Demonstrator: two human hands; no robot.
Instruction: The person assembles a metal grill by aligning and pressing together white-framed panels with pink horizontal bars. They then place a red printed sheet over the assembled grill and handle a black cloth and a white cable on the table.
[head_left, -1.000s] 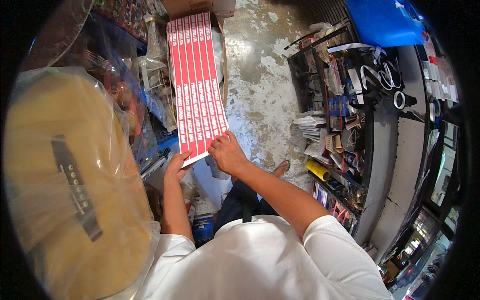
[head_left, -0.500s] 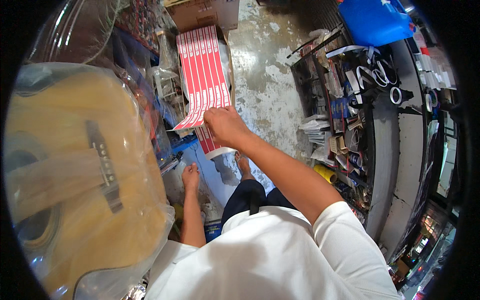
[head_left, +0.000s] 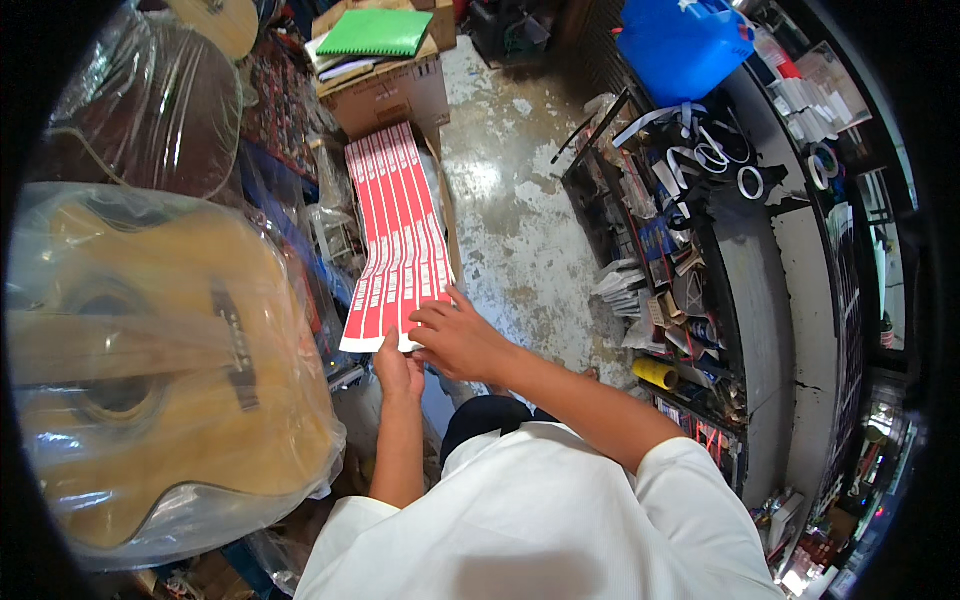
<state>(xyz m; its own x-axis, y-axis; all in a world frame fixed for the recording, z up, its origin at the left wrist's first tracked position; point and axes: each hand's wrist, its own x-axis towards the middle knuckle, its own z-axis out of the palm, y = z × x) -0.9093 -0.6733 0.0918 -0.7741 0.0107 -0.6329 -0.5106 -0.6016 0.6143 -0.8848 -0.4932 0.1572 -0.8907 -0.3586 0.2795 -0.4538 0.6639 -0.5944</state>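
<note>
Head view showed, largest of all, a pale wooden guitar [head_left: 150, 370] wrapped in clear plastic filling your left side, with a darker guitar [head_left: 150, 110] in plastic above it. To your right ran a dark shelf unit [head_left: 700, 290] crowded with small packets, rolls of tape and cords, and a blue plastic container [head_left: 685, 40] sat at its far end. Bare concrete floor [head_left: 520, 220] lay between the two sides. Ahead of you stood a cardboard box [head_left: 390, 95] with a green folder [head_left: 375, 32] lying on top. Running from that box toward you was the long sheet of red strips [head_left: 400, 230], laid side by side with white ends nearest you, its near edge right at your hands. Your right hand [head_left: 455, 340] lay on that near edge, fingers spread slightly and pressed flat on the white ends, thumb tucked toward the sheet. Your left hand [head_left: 398, 372] sat just below and touching the same edge, fingers curled up under the sheet so that only the back showed; whether they pinched the paper you could not tell.
</note>
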